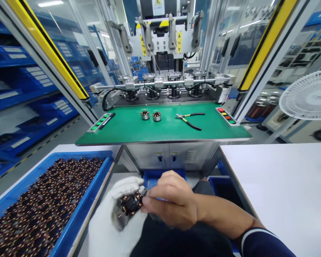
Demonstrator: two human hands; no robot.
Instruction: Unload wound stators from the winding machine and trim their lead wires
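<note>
My left hand (117, 217), in a white glove, is curled around a small copper-wound stator (131, 204) low in the view, over my lap. My bare right hand (171, 203) is closed, its fingertips pinching at the right side of that stator. On the green mat (160, 130) ahead lie two more wound stators (145, 114) (156, 116) side by side. A pair of pliers (189, 119) with black and yellow handles lies to their right.
A blue tray (96, 178) at my left holds several wound stators. A white table (283, 185) is at my right. Behind the mat stands a machine with a row of fixtures (163, 84), button panels (101, 122) (226, 116), and a white fan (307, 94) far right.
</note>
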